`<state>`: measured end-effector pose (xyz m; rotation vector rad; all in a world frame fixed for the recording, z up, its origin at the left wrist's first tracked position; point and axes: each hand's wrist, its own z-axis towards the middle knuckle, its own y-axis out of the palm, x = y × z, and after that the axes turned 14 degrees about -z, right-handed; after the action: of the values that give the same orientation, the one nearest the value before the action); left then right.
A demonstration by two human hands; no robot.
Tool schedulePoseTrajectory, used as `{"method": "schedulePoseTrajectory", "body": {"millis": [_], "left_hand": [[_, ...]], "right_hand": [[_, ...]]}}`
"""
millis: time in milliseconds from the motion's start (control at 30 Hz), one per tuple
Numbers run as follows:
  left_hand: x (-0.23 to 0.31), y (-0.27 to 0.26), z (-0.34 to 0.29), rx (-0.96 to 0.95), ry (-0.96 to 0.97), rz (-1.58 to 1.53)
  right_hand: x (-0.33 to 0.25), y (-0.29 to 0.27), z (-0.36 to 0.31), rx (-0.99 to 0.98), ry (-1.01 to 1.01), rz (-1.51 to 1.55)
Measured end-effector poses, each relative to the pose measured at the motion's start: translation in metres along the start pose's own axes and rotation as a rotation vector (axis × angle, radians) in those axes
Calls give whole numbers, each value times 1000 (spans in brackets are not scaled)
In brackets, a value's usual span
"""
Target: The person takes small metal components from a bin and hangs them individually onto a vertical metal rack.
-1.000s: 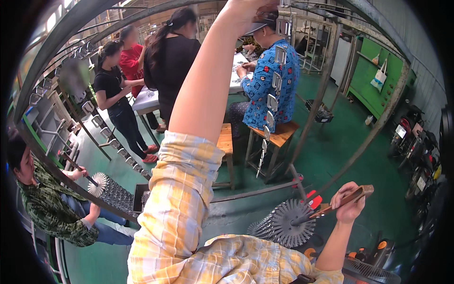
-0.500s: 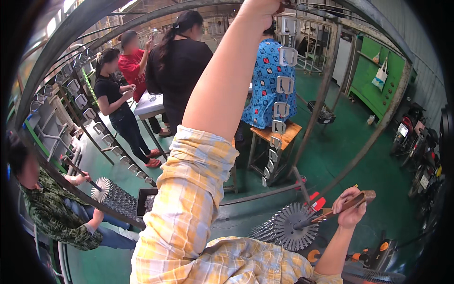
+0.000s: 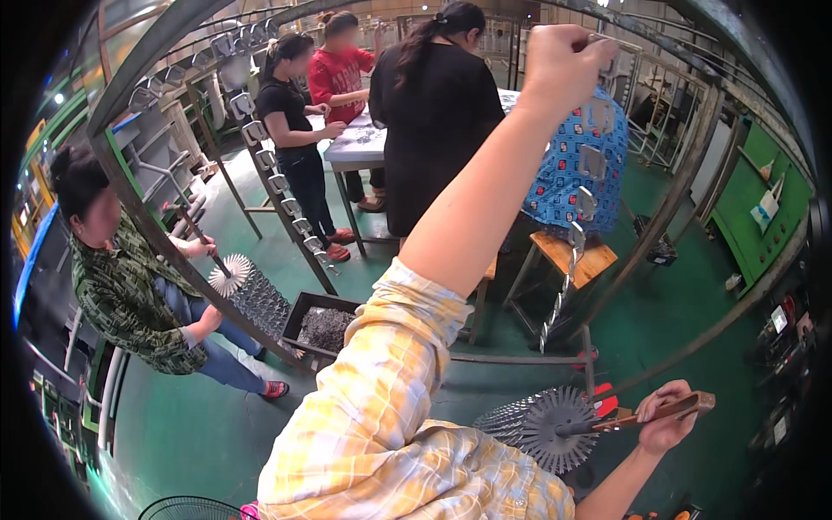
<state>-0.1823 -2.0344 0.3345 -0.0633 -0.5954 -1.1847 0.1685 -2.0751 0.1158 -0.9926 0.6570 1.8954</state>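
Observation:
My left hand (image 3: 563,65) is raised high, fingers pinched at the top of a hanging strand of flat, rectangular metal buckles (image 3: 593,160). The strand drops below the hand, its lower buckles turned edge-on. Low on the right, my right hand (image 3: 666,416) is closed around a brown handle (image 3: 693,406). From that handle a dark rod runs into a long roller-like rack of thin metal pieces (image 3: 559,429), fanned out around it like spokes. My left arm in a checked sleeve crosses the middle of the view.
A metal frame (image 3: 711,130) surrounds the space, with another buckle strand (image 3: 277,182) at left. A co-worker (image 3: 130,295) holds a similar spoked rack (image 3: 260,299) beside a black bin (image 3: 299,316). Several people work around a white table (image 3: 355,152); a wooden stool (image 3: 581,260) stands behind the strand.
The view has turned left, so the surroundings sit farther right. My left hand shows lower and fully in view, and the lower strand has twisted edge-on. My right hand keeps its grip.

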Motion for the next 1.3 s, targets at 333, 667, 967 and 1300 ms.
{"method": "schedulePoseTrajectory", "body": {"millis": [333, 667, 967, 1300], "left_hand": [[73, -102, -27, 94, 267, 465], [140, -216, -27, 427, 390, 994], [194, -289, 4, 686, 448, 1658], [220, -338, 52, 783, 427, 1903]], "right_hand": [[3, -6, 0, 48, 0, -50], [7, -9, -1, 11, 9, -36], [-2, 1, 2, 0, 19, -23], [-28, 23, 13, -16, 24, -41]]}}
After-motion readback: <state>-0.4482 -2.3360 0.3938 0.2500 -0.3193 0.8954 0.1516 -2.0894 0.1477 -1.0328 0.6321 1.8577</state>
